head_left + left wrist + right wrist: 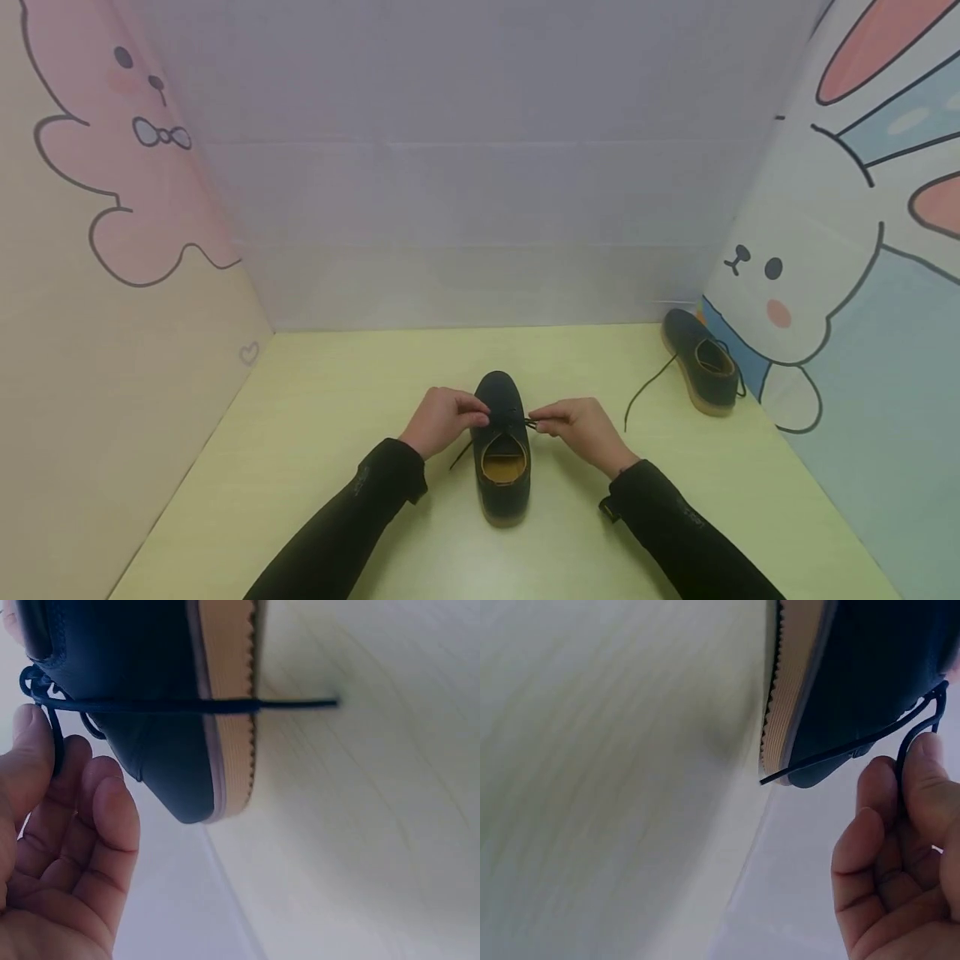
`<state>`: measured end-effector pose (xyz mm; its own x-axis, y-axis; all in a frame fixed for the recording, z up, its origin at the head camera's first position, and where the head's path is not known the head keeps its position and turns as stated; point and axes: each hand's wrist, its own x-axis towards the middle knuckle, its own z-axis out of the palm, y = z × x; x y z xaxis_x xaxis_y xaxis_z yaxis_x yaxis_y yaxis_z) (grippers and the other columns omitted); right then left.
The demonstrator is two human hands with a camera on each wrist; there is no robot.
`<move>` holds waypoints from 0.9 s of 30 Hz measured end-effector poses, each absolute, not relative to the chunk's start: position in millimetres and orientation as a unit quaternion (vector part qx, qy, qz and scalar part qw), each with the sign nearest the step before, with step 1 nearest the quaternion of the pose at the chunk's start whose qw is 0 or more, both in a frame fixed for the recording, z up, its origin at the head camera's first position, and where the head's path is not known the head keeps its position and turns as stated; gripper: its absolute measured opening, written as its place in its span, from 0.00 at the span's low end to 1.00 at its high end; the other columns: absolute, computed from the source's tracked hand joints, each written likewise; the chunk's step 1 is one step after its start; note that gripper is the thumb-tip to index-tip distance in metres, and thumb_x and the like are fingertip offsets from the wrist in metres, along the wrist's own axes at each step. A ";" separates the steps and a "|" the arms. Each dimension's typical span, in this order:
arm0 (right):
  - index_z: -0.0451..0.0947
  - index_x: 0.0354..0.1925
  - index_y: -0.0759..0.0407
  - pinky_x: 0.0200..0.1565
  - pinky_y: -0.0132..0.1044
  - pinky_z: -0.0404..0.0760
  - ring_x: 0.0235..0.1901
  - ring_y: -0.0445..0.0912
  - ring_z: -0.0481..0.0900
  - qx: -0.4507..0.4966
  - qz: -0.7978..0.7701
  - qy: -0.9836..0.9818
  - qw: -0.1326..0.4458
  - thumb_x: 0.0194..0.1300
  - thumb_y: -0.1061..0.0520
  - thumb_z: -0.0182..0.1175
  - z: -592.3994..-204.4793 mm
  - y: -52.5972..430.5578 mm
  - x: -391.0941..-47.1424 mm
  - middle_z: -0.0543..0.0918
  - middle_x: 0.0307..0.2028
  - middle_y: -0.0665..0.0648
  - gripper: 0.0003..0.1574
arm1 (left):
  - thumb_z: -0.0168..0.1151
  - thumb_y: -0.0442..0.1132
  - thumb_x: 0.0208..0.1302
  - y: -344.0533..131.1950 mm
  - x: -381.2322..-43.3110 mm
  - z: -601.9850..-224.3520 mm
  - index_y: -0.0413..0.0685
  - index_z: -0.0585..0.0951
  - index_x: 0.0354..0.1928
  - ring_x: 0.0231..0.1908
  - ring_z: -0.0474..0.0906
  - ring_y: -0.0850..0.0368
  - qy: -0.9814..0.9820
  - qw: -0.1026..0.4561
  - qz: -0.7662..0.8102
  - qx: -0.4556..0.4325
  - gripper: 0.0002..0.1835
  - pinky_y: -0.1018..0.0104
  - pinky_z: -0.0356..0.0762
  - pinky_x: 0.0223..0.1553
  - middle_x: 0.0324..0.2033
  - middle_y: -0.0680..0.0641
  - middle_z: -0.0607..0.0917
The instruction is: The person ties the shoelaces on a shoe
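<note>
Pale yellow tabletop (337, 375) fills the lower frame, plain lilac back wall (465, 183) upper centre, cartoon-printed side walls (892, 358) at both edges. Your tan-soled dark leather-look lace-up shoe (504, 502) sits lower centre, toe up-frame, yellowish-tan lining (504, 470) showing inside; matching dark shoe (681, 331) at right, trailing lace (648, 388) beside it. Your left hand (444, 419) pinches thin dark shoelace (57, 742) over the shoe, your right hand (583, 428) pinches it just right
</note>
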<state>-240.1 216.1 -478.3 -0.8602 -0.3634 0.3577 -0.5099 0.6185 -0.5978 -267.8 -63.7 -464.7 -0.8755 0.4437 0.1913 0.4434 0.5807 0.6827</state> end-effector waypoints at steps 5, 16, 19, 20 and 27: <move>0.92 0.38 0.55 0.38 0.36 0.85 0.33 0.43 0.87 0.291 0.203 -0.919 0.173 0.63 0.64 0.74 -481.4 216.0 -238.8 0.90 0.31 0.49 0.05 | 0.74 0.35 0.67 -70.4 -267.1 -466.7 0.47 0.93 0.40 0.39 0.90 0.55 0.904 -0.034 0.306 0.298 0.03 0.65 0.86 0.43 0.36 0.50 0.94; 0.88 0.32 0.53 0.43 0.42 0.86 0.34 0.45 0.86 0.278 0.124 -0.943 0.135 0.66 0.63 0.70 -490.0 224.8 -239.9 0.88 0.29 0.49 0.06 | 0.73 0.27 0.64 -86.6 -257.0 -485.6 0.48 0.91 0.34 0.35 0.90 0.56 0.912 -0.097 0.243 0.315 0.07 0.63 0.87 0.42 0.31 0.52 0.92; 0.89 0.33 0.53 0.44 0.43 0.86 0.35 0.46 0.88 0.263 0.140 -0.948 0.115 0.67 0.62 0.70 -487.7 227.7 -238.6 0.90 0.30 0.49 0.05 | 0.73 0.28 0.65 -86.2 -257.7 -489.7 0.47 0.91 0.34 0.37 0.91 0.56 0.910 -0.107 0.258 0.307 0.06 0.62 0.87 0.43 0.32 0.51 0.93; 0.89 0.33 0.54 0.45 0.43 0.87 0.36 0.46 0.89 0.258 0.148 -0.949 0.108 0.67 0.62 0.70 -487.1 228.5 -237.6 0.90 0.31 0.49 0.06 | 0.73 0.29 0.65 -85.9 -258.2 -490.9 0.47 0.91 0.34 0.37 0.91 0.56 0.909 -0.108 0.266 0.302 0.05 0.61 0.88 0.44 0.32 0.51 0.93; 0.90 0.36 0.57 0.47 0.45 0.88 0.40 0.48 0.91 0.246 0.205 -0.944 0.078 0.69 0.64 0.69 -487.5 232.4 -235.4 0.92 0.35 0.52 0.05 | 0.73 0.33 0.66 -86.3 -259.7 -497.1 0.47 0.91 0.34 0.38 0.90 0.56 0.906 -0.081 0.334 0.249 0.02 0.61 0.87 0.44 0.34 0.52 0.93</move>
<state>-235.4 232.4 -487.5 -0.8663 -0.4332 0.2487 -0.4973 0.7944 -0.3486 -259.7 -86.3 -497.1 -0.8632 0.3967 0.3124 0.5045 0.6534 0.5644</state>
